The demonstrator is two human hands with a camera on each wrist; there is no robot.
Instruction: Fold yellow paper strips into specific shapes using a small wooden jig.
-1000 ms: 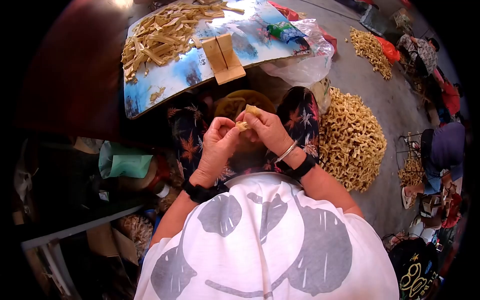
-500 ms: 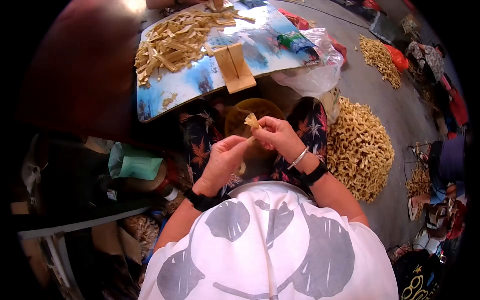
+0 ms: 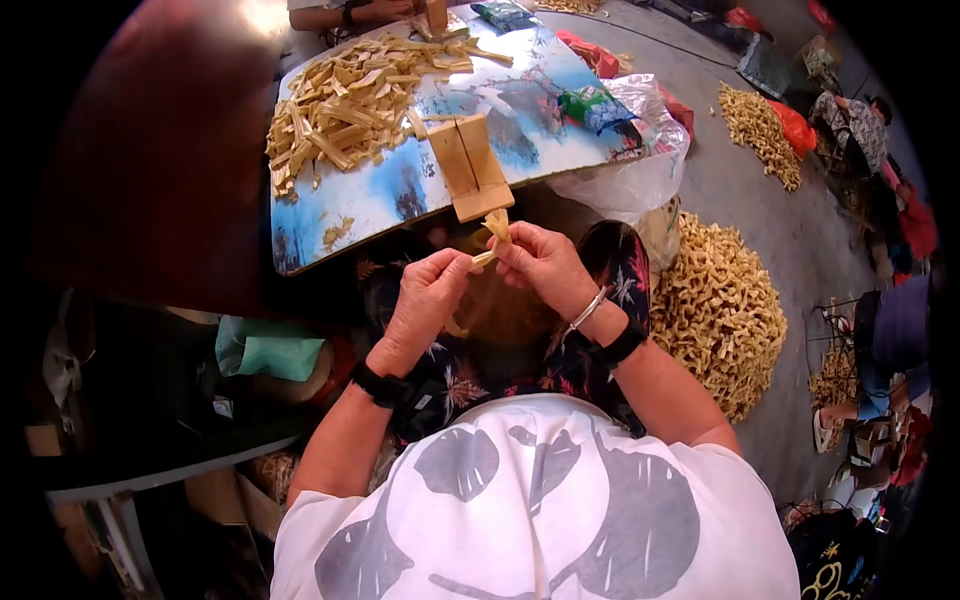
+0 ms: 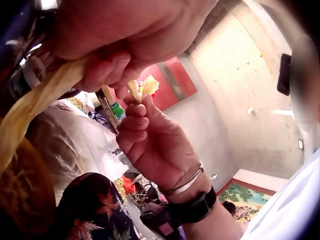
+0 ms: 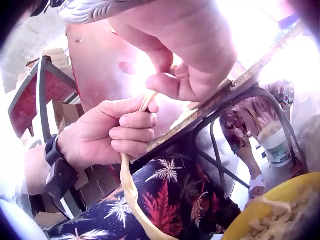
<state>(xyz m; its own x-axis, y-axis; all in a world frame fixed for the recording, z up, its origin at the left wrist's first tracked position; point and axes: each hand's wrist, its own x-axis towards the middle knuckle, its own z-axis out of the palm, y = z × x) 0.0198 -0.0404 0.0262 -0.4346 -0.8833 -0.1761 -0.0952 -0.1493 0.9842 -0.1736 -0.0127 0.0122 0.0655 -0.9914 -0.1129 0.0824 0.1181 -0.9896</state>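
Observation:
A pale yellow, flexible strip (image 3: 484, 259) stretches between my two hands above my lap. My left hand (image 3: 428, 296) grips it with curled fingers, and its long tail (image 5: 131, 192) hangs below that hand in the right wrist view. The thumb and fingers of my right hand (image 3: 548, 266) pinch the strip near its other end, where a flared tip (image 3: 497, 222) sticks up past the fingertips. In the left wrist view, a folded bit (image 4: 134, 90) shows at the right fingertips. Beneath the hands, between the knees, sits a yellow bowl (image 5: 250, 212) containing pale pieces.
A blue-and-white patterned table (image 3: 375, 190) stands ahead, bearing a heap of yellow strips (image 3: 350, 95) and a slotted wooden stand (image 3: 468, 165) at its near edge. On the floor at right lies a large pile of knotted pieces (image 3: 715, 315). Another person's hand (image 3: 385, 10) is across the table.
My hands were close together on a small bunched piece; they have drawn apart, with the strip stretched between them. Both hands now lie nearer the table edge in the head view.

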